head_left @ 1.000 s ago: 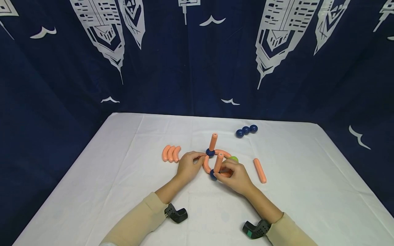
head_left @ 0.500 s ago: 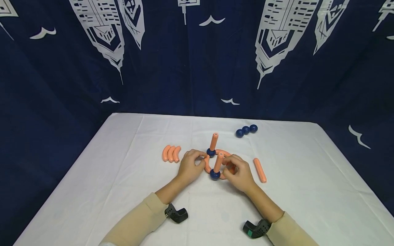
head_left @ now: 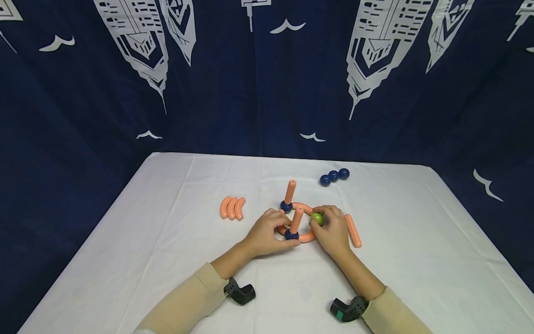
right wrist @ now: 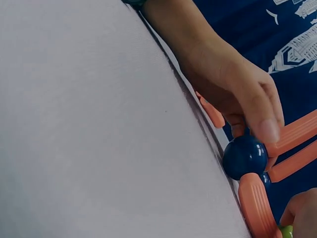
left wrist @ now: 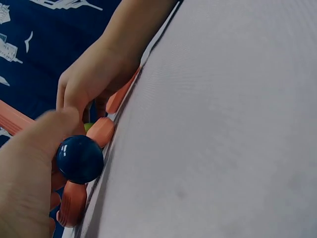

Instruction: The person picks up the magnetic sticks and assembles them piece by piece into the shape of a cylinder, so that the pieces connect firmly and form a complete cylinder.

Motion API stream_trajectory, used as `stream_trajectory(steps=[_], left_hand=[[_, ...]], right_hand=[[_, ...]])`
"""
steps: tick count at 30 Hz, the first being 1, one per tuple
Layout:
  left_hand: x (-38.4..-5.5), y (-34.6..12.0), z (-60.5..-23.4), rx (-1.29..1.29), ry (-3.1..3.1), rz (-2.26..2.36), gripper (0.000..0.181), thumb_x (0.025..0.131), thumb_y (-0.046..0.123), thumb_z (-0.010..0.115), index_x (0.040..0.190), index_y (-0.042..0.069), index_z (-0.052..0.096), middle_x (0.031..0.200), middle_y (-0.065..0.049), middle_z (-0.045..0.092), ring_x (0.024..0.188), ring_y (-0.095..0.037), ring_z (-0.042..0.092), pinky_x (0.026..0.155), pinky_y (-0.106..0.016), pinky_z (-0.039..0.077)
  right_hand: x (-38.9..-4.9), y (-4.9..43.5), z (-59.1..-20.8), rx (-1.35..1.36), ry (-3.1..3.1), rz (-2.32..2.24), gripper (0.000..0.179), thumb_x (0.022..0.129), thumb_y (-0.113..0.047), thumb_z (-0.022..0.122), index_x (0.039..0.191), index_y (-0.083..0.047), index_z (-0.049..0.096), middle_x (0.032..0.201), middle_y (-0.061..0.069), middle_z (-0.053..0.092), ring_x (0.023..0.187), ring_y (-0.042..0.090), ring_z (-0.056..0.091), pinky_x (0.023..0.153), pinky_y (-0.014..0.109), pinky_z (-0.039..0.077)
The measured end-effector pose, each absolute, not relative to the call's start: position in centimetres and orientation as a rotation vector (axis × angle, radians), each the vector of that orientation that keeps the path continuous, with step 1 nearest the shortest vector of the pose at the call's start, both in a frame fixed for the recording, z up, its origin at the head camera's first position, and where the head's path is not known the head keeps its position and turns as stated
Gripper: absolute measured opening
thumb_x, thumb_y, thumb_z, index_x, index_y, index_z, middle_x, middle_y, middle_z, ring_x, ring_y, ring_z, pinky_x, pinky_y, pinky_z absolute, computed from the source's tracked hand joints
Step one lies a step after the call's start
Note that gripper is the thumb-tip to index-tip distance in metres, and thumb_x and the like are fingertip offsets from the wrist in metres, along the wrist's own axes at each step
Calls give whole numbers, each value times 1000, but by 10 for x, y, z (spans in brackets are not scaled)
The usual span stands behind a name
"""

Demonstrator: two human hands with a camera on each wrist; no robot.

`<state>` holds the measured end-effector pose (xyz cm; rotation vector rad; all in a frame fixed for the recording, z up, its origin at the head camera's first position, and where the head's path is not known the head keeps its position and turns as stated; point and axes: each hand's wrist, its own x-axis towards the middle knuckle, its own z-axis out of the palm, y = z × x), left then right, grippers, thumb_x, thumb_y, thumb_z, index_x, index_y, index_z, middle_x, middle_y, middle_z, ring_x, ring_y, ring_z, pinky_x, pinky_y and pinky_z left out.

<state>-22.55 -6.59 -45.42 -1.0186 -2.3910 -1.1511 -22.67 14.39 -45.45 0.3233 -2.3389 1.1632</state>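
Orange curved sticks [head_left: 307,237], blue balls and a green ball [head_left: 318,218] form a ring on the white table [head_left: 267,287]. Upright straight orange sticks [head_left: 296,220] stand on the near blue ball [head_left: 291,234] and the far blue ball [head_left: 286,207]. My left hand [head_left: 269,234] holds the near ball, its thumb along the front and its fingers behind. In the left wrist view the thumb [left wrist: 59,124] lies against that ball. On the ring's right side, my right hand [head_left: 333,229] pinches the green ball between thumb and fingers. The left curved stick is mostly hidden.
Several loose pieces lie about the ring: curved orange sticks [head_left: 232,208] to the left, one straight orange stick [head_left: 352,230] just right of my right hand, and a row of blue balls [head_left: 333,176] at the back. A dark blue patterned curtain [head_left: 258,93] hangs behind the table.
My left hand has shifted from the ring's left side forward to the near blue ball. My right hand has left that ball and moved back and right to the green ball.
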Motion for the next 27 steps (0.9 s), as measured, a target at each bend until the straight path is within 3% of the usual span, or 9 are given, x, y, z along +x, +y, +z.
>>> stream_trajectory(steps=[6,9,15,20,27], left_hand=[[-225,-65,-455,-968,-2392,-1082,24,74,29,83,91,14,73,83,6,63,91,-14,52,88,-28,44],[-227,-66,-458,-898,-2404,-1067,21,76,26,80,91,13,72,84,4,61,91,-16,50,81,-31,43],[-230,-66,-461,-641,-2430,-1136,23,80,19,73,100,8,73,100,-3,60,93,-21,52,81,-35,44],[-233,-67,-463,-536,-2429,-1271,31,81,14,71,111,3,70,96,-6,57,88,-19,57,80,-33,49],[-232,-67,-462,-491,-2414,-1337,31,82,11,70,112,2,69,96,-7,56,86,-20,59,79,-33,51]], right_hand=[[-226,144,-455,291,-2368,1178,21,75,-2,70,96,2,70,99,16,62,93,34,56,80,41,40],[-226,144,-454,271,-2367,1184,21,75,-3,71,95,2,70,97,15,62,91,33,56,77,40,40],[-226,143,-455,268,-2356,1156,20,73,-6,73,92,1,71,91,12,62,83,28,57,71,36,39],[-225,142,-455,306,-2373,1157,18,75,-7,75,91,0,71,89,9,61,80,24,58,70,34,42],[-225,141,-455,325,-2396,1163,19,76,-8,76,92,-1,71,89,8,61,79,21,57,71,34,46]])
